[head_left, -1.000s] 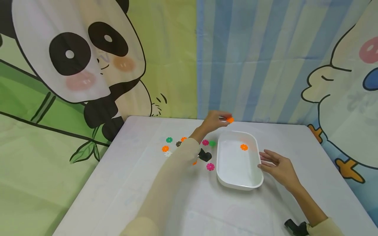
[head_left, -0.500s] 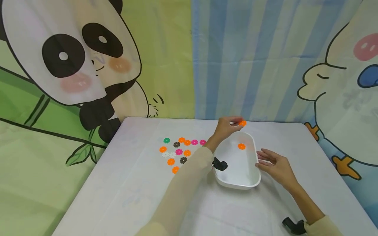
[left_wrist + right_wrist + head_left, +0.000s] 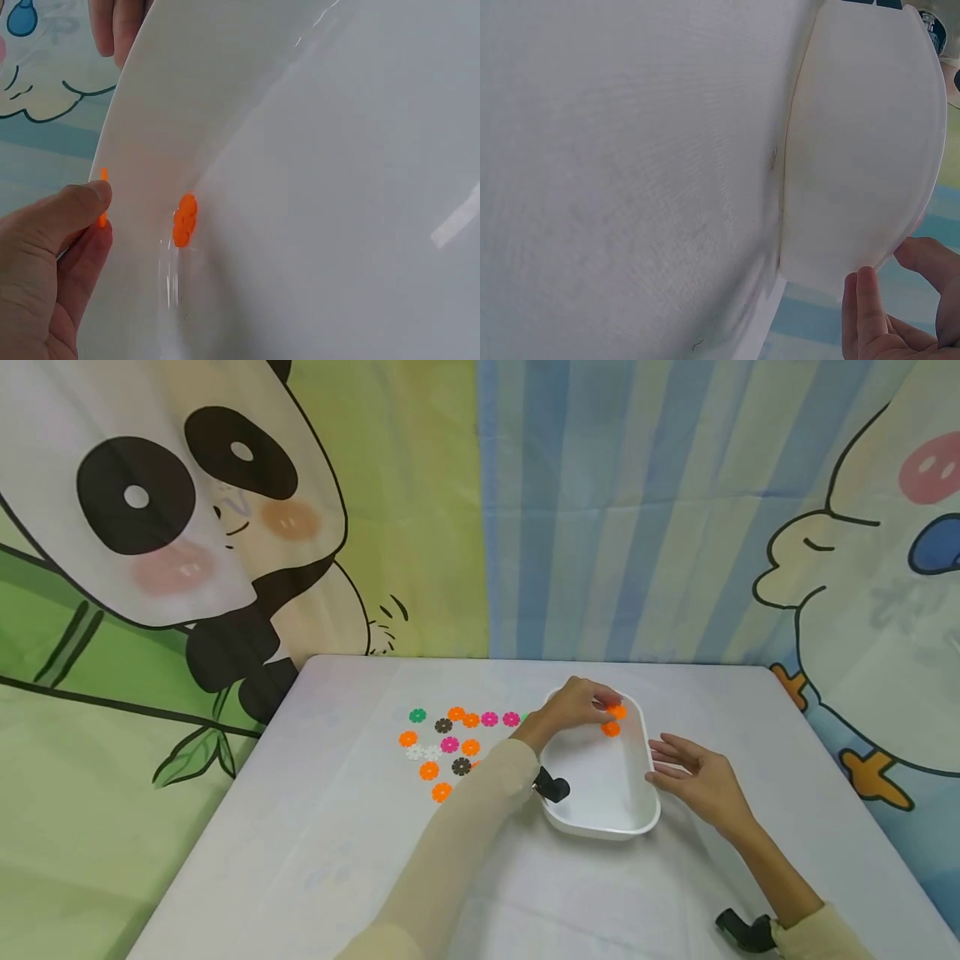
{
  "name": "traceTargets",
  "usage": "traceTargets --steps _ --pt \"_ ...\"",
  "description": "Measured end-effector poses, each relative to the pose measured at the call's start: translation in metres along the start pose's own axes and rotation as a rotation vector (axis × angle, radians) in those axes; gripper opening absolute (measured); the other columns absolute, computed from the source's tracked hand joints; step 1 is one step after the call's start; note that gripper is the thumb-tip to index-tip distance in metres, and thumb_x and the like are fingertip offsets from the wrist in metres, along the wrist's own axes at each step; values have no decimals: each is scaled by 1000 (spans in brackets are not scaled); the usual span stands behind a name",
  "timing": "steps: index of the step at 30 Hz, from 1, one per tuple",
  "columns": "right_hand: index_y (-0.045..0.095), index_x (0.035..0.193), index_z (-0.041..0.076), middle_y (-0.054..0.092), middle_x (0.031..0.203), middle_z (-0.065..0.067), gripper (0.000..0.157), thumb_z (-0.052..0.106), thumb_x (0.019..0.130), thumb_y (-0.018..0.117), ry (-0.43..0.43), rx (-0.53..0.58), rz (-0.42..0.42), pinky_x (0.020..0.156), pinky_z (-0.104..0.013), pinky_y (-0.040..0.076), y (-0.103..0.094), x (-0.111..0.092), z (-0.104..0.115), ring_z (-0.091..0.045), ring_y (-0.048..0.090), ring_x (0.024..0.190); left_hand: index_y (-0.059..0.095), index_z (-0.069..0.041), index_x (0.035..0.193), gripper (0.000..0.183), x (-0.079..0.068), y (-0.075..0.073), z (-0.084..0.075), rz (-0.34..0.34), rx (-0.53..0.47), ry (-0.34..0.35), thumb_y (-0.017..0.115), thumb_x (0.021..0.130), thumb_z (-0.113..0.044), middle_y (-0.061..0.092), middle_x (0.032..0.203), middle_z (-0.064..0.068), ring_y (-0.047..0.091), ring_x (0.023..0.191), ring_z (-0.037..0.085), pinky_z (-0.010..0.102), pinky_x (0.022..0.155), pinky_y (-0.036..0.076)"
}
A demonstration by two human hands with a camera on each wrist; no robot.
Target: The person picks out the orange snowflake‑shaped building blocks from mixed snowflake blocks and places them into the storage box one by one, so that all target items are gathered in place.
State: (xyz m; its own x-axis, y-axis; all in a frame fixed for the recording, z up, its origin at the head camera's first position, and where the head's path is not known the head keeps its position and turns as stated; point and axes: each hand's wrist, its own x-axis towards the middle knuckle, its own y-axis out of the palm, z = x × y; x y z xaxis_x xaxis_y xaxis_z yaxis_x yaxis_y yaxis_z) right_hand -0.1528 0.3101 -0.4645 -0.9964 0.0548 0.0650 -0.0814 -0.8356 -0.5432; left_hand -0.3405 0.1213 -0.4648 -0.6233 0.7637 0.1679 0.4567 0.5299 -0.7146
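Note:
My left hand (image 3: 576,703) is over the far end of a white plastic tray (image 3: 600,785). Between thumb and fingers it pinches an orange flower-shaped disc (image 3: 103,175), seen edge-on in the left wrist view. Another orange flower-shaped disc (image 3: 184,220) lies inside the tray near the wall, just below the held one in the head view. My right hand (image 3: 701,777) rests against the tray's right side with fairly straight fingers. In the right wrist view its thumb (image 3: 928,259) meets the rim and its fingertips (image 3: 866,285) touch the outer wall.
Left of the tray, several flower-shaped discs lie scattered on the white table (image 3: 300,860), among them a green disc (image 3: 417,715), a pink disc (image 3: 449,745) and a dark disc (image 3: 461,767). My left sleeve hides some. A cartoon-printed curtain (image 3: 420,527) hangs behind the table.
The left hand has moved right, then down into the tray area with its orange disc, which is now close to the one lying there. The right hand stays at the tray's side.

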Motion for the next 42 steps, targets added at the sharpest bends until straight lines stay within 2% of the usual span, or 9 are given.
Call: traceTargets --steps 7,11,18,26,42 --pt "40 147 1 59 132 -18 77 23 84 79 -17 32 1 79 -21 53 0 0 0 -24 66 107 72 -12 116 31 2 3 1 164 103 63 76 85 -16 70 106 -8 59 91 1 7 81 44" --pt "41 146 2 59 131 -17 76 25 84 78 -34 10 -11 79 -21 53 0 0 0 -25 66 107 73 -10 113 29 4 6 3 223 173 112 76 84 -15 70 102 -7 58 89 4 7 81 43" --pt "40 146 1 58 132 -19 77 26 84 78 -33 22 -11 79 -20 53 -2 -2 2 -29 65 108 74 -11 111 27 4 12 2 268 271 134 77 85 -17 69 98 -7 57 87 5 7 81 42" --pt "40 147 2 58 133 -18 77 26 84 78 -23 16 -13 80 -21 52 -1 -2 2 -28 65 108 74 -16 114 26 4 21 4 273 350 130 73 88 -20 68 100 -10 55 89 6 8 83 39" --pt "39 148 3 58 133 -17 78 26 84 79 -25 11 -12 81 -24 52 -1 -3 3 -29 64 110 74 -12 113 28 4 20 4 280 299 167 76 85 -15 71 101 -6 58 88 6 6 81 41"
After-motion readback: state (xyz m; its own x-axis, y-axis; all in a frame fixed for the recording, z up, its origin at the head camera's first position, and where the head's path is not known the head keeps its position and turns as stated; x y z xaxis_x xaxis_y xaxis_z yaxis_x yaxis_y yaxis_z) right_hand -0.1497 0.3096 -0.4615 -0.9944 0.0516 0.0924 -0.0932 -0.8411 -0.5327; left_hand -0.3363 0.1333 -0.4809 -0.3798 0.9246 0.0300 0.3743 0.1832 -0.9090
